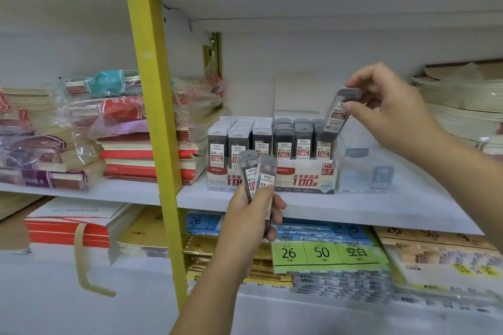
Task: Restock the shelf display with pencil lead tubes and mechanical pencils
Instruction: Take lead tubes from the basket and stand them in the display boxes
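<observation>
Lead tubes — 2 in left hand, 1 in right hand.

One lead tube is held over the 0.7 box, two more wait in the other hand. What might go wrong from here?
The grey clear-plastic lead tube, tilted and pinched near its top by the right hand, may snag packed neighbours in the white cardboard 0.7 HB display box. The two matching tubes fanned in the left hand might slip. The adjacent white cardboard 0.5 box looks alike, so misfiling is possible.
</observation>
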Available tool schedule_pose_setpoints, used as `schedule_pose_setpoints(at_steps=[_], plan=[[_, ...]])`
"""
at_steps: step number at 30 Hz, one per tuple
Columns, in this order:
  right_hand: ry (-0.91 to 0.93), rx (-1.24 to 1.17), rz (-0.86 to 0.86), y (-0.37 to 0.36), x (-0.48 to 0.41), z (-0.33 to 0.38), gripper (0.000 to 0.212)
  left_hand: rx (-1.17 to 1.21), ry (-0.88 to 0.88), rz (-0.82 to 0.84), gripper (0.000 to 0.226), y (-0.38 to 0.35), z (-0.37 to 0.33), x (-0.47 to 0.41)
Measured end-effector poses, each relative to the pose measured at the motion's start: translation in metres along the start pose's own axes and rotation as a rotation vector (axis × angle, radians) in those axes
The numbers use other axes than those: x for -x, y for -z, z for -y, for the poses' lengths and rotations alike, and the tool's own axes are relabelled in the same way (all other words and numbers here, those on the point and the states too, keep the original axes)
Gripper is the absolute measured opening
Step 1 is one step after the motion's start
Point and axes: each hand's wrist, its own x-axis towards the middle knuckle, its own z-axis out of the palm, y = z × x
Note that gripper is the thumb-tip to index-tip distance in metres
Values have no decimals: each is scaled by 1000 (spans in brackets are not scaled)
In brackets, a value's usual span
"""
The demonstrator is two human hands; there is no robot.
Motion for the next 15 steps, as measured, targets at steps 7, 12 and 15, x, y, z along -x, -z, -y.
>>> schedule_pose_setpoints(at_steps=[7, 12, 15], plan=[[-8, 246, 246, -22, -10, -18, 29, 36, -37, 61, 14, -6, 3, -2], [-20, 439, 255, -31, -2, -25, 21, 25, -36, 80, 17, -6, 3, -1], [-30, 429, 139, -32, 11, -21, 25, 22, -35, 95, 17, -5, 3, 2]])
